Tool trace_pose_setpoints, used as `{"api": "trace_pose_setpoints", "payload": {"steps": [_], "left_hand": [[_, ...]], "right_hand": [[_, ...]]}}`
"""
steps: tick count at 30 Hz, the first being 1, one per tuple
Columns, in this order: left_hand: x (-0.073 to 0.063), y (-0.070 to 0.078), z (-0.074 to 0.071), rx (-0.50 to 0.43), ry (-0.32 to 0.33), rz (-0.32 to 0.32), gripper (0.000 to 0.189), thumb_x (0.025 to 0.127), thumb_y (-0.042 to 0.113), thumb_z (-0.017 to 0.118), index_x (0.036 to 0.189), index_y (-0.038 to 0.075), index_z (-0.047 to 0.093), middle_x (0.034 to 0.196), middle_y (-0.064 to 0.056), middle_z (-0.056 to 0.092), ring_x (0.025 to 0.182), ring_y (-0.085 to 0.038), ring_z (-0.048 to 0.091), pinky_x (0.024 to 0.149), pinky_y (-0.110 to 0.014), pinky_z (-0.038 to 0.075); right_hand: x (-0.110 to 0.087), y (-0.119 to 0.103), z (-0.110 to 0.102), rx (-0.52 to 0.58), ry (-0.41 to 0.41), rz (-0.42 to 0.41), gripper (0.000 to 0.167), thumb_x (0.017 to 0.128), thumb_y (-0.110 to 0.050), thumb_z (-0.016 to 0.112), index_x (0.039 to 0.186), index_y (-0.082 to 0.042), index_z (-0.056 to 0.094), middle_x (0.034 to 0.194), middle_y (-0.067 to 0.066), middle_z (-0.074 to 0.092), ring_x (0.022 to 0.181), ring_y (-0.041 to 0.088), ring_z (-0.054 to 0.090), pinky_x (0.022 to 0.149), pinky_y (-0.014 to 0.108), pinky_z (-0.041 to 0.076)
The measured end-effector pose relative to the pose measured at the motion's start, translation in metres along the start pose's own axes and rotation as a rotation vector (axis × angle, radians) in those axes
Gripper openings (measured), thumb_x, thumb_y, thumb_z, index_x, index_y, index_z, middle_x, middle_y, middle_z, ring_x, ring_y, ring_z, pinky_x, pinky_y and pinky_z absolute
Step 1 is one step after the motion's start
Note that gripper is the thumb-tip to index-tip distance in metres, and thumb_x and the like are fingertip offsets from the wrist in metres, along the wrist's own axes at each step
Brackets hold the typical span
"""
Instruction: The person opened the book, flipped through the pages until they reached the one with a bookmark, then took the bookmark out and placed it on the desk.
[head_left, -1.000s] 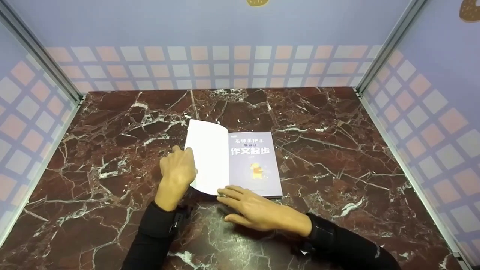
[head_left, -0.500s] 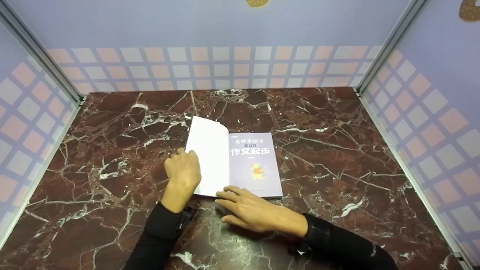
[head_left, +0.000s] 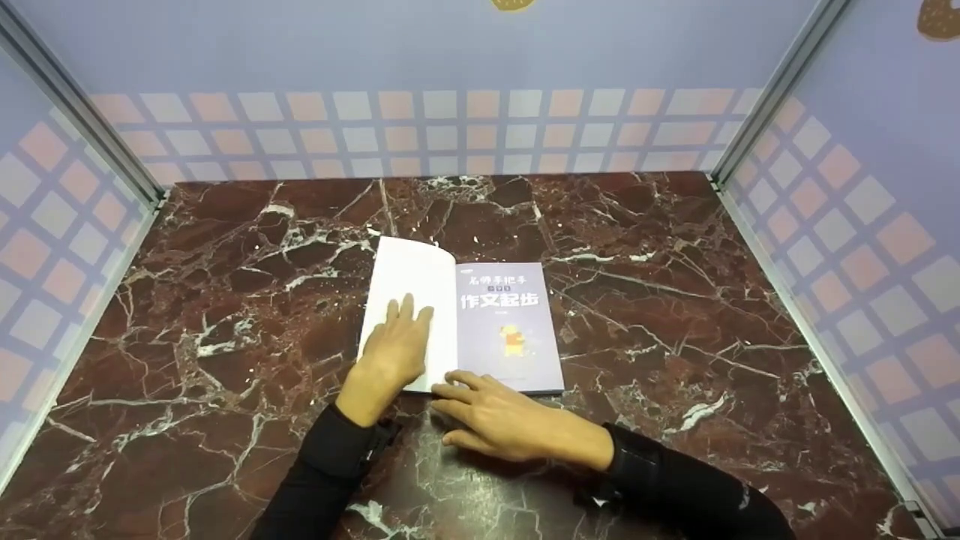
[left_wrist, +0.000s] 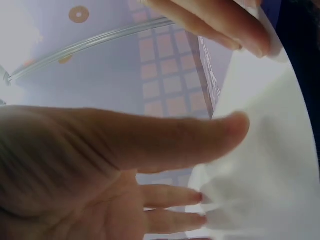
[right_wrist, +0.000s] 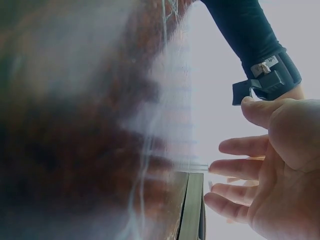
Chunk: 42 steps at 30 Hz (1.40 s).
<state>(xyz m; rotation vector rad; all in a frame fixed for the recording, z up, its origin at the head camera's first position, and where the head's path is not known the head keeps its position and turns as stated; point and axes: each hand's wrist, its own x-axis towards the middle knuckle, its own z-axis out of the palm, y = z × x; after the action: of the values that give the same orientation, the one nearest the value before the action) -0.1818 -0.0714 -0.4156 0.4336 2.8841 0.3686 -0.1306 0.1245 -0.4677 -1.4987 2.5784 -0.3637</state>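
An open book [head_left: 510, 330] lies on the dark red marbled table. On its right side is a lilac title page with white lettering and a small yellow bear-like figure; on its left is a blank white page [head_left: 412, 274], curved up a little along its outer edge. My left hand [head_left: 391, 346] reaches over the white page with fingers extended; its thumb and fingertips come up to the paper in the left wrist view. Across the book's near edge by the spine rests my right hand [head_left: 499, 418], fingers straight, and the right wrist view catches the book's page edges [right_wrist: 192, 207] beside its fingertips.
The marbled table [head_left: 675, 285] stretches out around the book. Lilac panels with a pink and white check [head_left: 442, 131] enclose it at the back and both sides, with metal strips [head_left: 787, 60] at the corners. Black sleeves with wrist devices cover both forearms.
My left hand has moved right from the page's outer edge onto the white page, and its curled fingers have straightened. My right hand has stayed nearly in place.
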Motion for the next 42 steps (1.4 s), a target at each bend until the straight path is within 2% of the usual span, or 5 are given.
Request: {"api": "trace_pose_setpoints", "payload": {"steps": [6,19,30,36,42], "left_hand": [[0.002,0.002,0.002,-0.067,-0.098,-0.034,0.096,0.074,-0.004,0.085,0.157,0.002,0.037,0.16,-0.038,0.021,0.145,-0.056,0.028,0.106,-0.065,0.043],[0.003,-0.002,0.005,-0.074,-0.15,-0.035,0.101,0.071,0.002,0.09,0.156,0.001,0.036,0.149,-0.038,0.038,0.123,-0.054,0.053,0.097,-0.06,0.052],[0.005,-0.007,0.005,-0.092,-0.21,-0.023,0.103,0.072,0.008,0.091,0.157,-0.002,0.033,0.15,-0.043,0.037,0.125,-0.055,0.053,0.105,-0.058,0.047],[0.005,-0.008,0.005,-0.1,-0.227,-0.028,0.104,0.072,0.011,0.092,0.157,0.0,0.033,0.151,-0.042,0.035,0.125,-0.055,0.054,0.103,-0.058,0.048],[0.007,-0.008,0.005,-0.093,-0.225,-0.028,0.101,0.071,0.014,0.093,0.154,0.0,0.037,0.144,-0.04,0.045,0.116,-0.053,0.059,0.097,-0.058,0.052]], "right_hand": [[0.0,0.0,-0.001,0.0,-0.012,0.0,0.057,0.108,-0.047,0.046,0.15,-0.008,0.052,0.16,0.012,0.041,0.15,0.034,0.033,0.116,0.057,0.036],[-0.002,0.003,-0.005,-0.006,0.005,-0.03,0.054,0.106,-0.045,0.052,0.148,-0.01,0.055,0.158,0.013,0.045,0.148,0.033,0.037,0.116,0.053,0.037],[-0.004,0.009,-0.01,0.014,0.042,-0.046,0.051,0.104,-0.039,0.06,0.145,-0.008,0.056,0.152,0.014,0.052,0.142,0.031,0.046,0.116,0.049,0.039],[-0.009,0.017,-0.018,-0.018,0.081,0.006,0.054,0.099,-0.033,0.069,0.143,-0.006,0.056,0.148,0.016,0.055,0.138,0.034,0.05,0.116,0.049,0.039],[-0.015,0.028,-0.027,-0.096,0.078,0.083,0.061,0.091,-0.034,0.078,0.14,-0.005,0.059,0.147,0.018,0.055,0.137,0.036,0.05,0.116,0.052,0.038]]}}
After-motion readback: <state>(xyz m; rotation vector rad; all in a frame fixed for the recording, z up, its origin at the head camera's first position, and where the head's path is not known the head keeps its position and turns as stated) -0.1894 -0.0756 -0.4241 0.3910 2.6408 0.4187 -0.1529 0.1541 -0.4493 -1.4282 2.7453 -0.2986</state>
